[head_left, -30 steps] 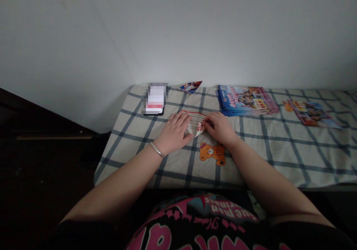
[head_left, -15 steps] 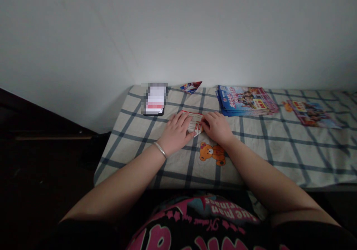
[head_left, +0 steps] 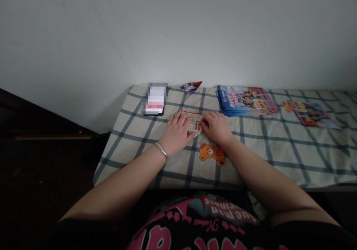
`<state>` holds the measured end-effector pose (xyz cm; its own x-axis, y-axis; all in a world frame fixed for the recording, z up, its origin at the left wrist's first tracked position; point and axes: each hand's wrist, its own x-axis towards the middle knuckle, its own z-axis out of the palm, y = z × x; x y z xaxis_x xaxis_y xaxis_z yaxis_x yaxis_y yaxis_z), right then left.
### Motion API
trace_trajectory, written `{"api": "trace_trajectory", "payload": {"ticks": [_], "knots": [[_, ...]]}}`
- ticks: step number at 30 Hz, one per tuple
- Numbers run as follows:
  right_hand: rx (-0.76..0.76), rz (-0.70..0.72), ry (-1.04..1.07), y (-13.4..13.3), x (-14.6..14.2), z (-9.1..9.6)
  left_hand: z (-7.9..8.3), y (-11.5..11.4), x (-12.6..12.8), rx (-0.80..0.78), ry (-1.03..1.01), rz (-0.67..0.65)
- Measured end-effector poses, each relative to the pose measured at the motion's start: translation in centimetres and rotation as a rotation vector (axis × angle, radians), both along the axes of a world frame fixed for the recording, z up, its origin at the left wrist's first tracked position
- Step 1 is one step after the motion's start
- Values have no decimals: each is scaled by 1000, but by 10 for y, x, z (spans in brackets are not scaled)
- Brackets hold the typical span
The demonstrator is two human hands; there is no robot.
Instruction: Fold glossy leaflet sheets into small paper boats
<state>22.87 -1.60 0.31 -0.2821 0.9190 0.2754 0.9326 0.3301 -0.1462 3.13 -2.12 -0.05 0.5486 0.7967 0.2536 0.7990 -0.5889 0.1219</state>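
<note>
A small folded paper leaflet, pale with red print and a red upper edge, lies on the checked cloth between my hands. My left hand, with a silver bangle at the wrist, rests flat over its left part, fingers stretched out and thumb near the lower edge. At the paper's right edge, my right hand has its fingers curled, with thumb and forefinger closed on the edge. Parts of the leaflet are hidden under both hands.
The checked cloth with printed bears covers the table. Against the wall stand a phone, partly blurred, and a folded colourful paper piece. A stack of leaflets lies to the right, with another leaflet farther right.
My left hand has shifted very slightly on the paper, its thumb a little to the right. The right hand and the other things look the same.
</note>
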Motion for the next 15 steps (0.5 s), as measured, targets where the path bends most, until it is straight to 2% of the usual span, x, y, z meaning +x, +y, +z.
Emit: {"api": "trace_trajectory", "payload": {"ticks": [5, 15], "knots": [[-9, 25, -24, 1, -1, 2, -1, 0, -2, -1, -22, -6], [-76, -20, -5, 2, -3, 6, 1, 1, -6, -53, -42, -31]]}}
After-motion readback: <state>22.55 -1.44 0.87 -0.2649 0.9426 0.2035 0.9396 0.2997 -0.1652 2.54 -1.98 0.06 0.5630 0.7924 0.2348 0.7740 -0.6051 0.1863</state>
